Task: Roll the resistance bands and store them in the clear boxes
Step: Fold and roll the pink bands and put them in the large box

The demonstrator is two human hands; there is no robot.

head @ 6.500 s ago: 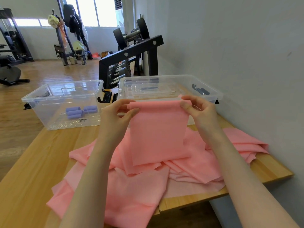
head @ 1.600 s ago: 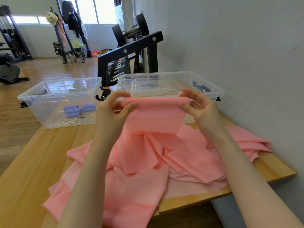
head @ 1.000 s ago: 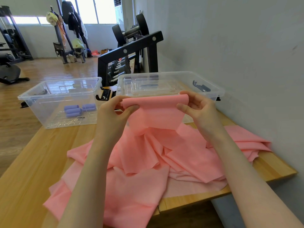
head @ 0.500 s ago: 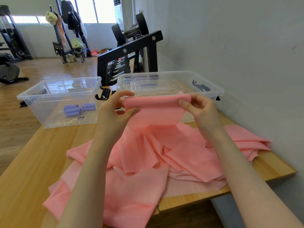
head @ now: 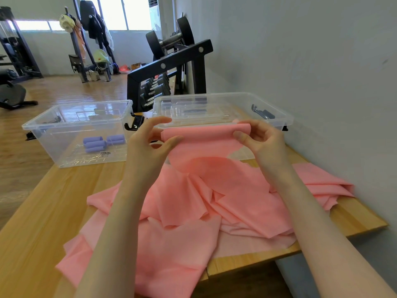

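Both forearms reach forward, raised; the left hand (head: 148,145) and right hand (head: 261,139) pinch with curled fingers (head: 171,140), facing each other.

A gym: dumbbell rack (head: 163,67), wooden floor (head: 64,91).

Grey wall (head: 300,50), wooden floor (head: 64,91), dumbbell rack (head: 169,65).

A wooden table (head: 36,211) is standing against a grey wall (head: 311,61). Behind it, a black dumbbell rack (head: 169,65) is holding 1 large dumbbell (head: 170,40) on top. Clothes are hanging on a coat stand (head: 90,39) near bright windows (head: 129,12).
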